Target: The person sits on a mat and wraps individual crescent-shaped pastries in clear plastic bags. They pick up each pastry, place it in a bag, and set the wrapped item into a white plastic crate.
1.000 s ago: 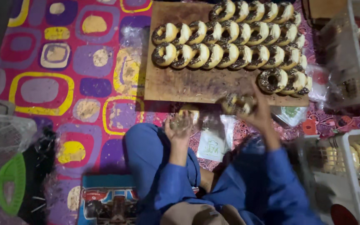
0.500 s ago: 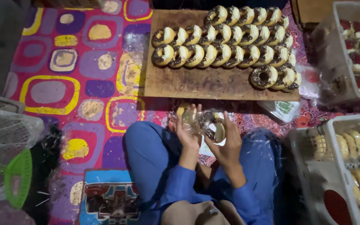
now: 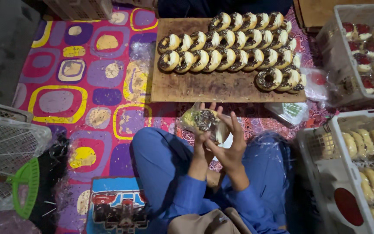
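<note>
Seated worker bags a chocolate-sprinkled doughnut point(image 3: 205, 120) over blue-clad knees

Left hand point(image 3: 201, 139) and right hand point(image 3: 232, 145) close loosely round its thin clear bag point(image 3: 195, 119); a slack grip could spill sprinkles or drop it short of the wooden board point(image 3: 213, 86) of doughnut rows point(image 3: 234, 47) beyond

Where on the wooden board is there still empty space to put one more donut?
The wooden board has a bare strip along its near edge, below the donut rows, and a bare left edge beside them. Its back and right side are crowded with overlapping donuts. Both hands, left hand and right hand, hold a bagged donut.
</note>
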